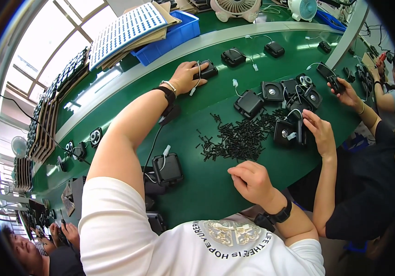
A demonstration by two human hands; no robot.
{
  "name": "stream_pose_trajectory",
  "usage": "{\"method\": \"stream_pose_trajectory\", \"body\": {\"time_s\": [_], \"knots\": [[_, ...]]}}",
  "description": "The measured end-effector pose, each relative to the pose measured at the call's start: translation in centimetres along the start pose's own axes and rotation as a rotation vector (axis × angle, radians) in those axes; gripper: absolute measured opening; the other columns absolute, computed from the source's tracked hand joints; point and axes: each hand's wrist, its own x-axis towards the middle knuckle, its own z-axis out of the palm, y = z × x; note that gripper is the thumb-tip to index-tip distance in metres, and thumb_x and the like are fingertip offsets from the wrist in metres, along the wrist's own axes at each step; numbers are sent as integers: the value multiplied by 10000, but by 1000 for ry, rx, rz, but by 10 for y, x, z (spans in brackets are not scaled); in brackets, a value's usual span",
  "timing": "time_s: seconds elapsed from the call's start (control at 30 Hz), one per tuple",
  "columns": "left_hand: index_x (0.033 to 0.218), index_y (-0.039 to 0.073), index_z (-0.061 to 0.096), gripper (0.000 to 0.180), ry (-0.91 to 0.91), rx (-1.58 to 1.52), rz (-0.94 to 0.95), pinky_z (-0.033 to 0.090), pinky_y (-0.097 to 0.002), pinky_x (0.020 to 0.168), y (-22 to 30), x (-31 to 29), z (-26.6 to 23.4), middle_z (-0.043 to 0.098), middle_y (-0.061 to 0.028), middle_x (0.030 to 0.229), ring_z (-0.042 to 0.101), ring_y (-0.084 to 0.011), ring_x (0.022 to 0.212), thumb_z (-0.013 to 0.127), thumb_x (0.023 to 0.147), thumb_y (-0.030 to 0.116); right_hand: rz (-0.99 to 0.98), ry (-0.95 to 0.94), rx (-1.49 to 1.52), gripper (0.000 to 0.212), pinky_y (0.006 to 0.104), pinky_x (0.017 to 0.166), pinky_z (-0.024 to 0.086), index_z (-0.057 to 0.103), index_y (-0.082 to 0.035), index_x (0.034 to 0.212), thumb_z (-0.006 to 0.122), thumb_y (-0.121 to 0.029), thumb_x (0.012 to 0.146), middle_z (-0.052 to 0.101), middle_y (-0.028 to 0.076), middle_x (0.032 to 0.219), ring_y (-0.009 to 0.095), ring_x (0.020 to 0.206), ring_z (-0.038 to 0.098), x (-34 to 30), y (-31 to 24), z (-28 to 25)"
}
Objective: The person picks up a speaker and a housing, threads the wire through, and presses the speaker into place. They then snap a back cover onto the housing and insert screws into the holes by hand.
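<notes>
My left hand (188, 77) reaches far across the green table, its fingers wrapped round a small black plastic housing (208, 69). A white cable with a connector hangs from that housing beside my fingers. My right hand (253, 181) is curled closed above the near part of the table; whatever may be inside its fingers is hidden. Just beyond it spreads a loose pile of small black screws or pins (241, 141). Left of the pile lies another black housing (167, 169) with a white cable. More housings with round silver parts (271, 91) are grouped beyond the pile.
At the right a co-worker's hand (319, 133) touches a black housing (284, 132); the other holds a dark part (333, 83). Several housings (233, 57) line the far side. A blue bin (170, 39) and stacked trays (126, 32) stand beyond, with a fan (235, 9).
</notes>
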Motion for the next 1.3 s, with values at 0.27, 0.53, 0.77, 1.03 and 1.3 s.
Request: {"method": "stream_pose_trajectory", "body": {"time_s": [0.27,0.53,0.77,1.03,1.3], "knots": [[1417,212,484,493,-59,87,192,332,-411,1113,-27,0,-10,405,-216,1471,401,-377,1340,511,925,206,154,37,107,151,275,549,479,666,3,922,656,72,787,643,102,803,188,621,595,-6,-2,-4],[1007,71,744,284,-222,-28,-67,531,-392,852,-34,-28,-124,736,-143,911,695,-306,898,535,816,85,124,-7,134,142,250,579,463,670,1,959,650,41,824,631,79,824,140,646,575,37,-29,-14],[1139,79,692,392,-623,141,-363,524,-373,861,-21,-125,-207,717,-138,1051,680,-304,955,671,757,163,-136,-421,-95,331,304,745,512,645,-41,1101,697,-85,777,642,72,998,182,844,614,183,9,21],[1144,56,647,444,-368,110,-151,505,-392,880,-38,-195,-145,676,-163,999,644,-309,975,725,716,143,-273,-767,-462,758,392,1063,407,458,-103,1383,749,-118,684,516,123,1345,302,1301,459,263,90,133],[1111,30,629,388,-368,-274,-437,497,-364,790,-45,-178,-138,660,-143,935,619,-275,862,633,729,95,-151,-1014,-491,851,415,1067,391,413,-88,1419,735,-138,633,455,151,1389,316,1306,437,292,97,166]]}}
